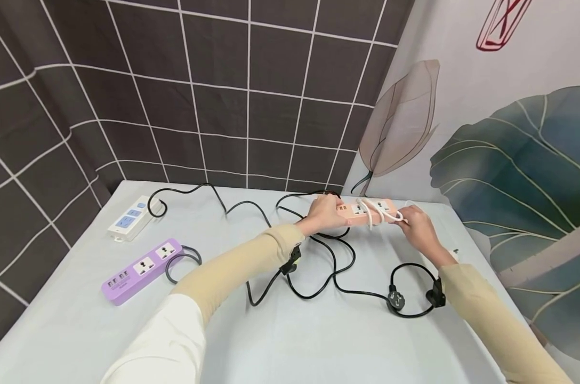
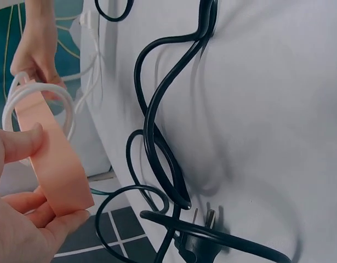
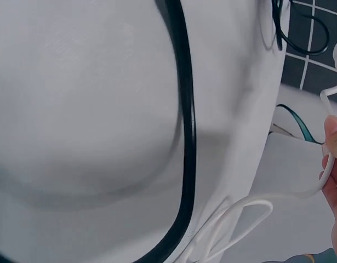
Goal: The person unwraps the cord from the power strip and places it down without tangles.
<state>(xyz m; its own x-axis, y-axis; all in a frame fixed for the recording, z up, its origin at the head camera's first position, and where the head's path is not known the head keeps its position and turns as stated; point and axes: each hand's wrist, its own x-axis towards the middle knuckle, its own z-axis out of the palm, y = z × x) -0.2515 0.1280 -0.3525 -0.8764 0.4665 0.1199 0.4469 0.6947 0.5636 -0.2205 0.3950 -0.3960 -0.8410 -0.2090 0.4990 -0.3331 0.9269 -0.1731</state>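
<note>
Near the back of the table, my left hand (image 1: 324, 213) grips one end of a pink power strip (image 1: 351, 211). In the left wrist view, the thumb lies on one face of the strip (image 2: 54, 150), with fingers curled under its end. White cord (image 1: 369, 213) is wound in loops around the strip's other half. At that far end my right hand (image 1: 418, 230) pinches the white cord between thumb and fingers. The right wrist view shows the cord (image 3: 291, 195) running from those fingers down to a loose loop at the table's edge.
A purple power strip (image 1: 136, 273) with a grey cord and a white strip with blue sockets (image 1: 131, 217) lie at the left. Black cord (image 1: 335, 266) snakes across the middle, ending in a black plug (image 1: 396, 300) at the right. A tiled-pattern curtain (image 1: 213, 106) hangs behind.
</note>
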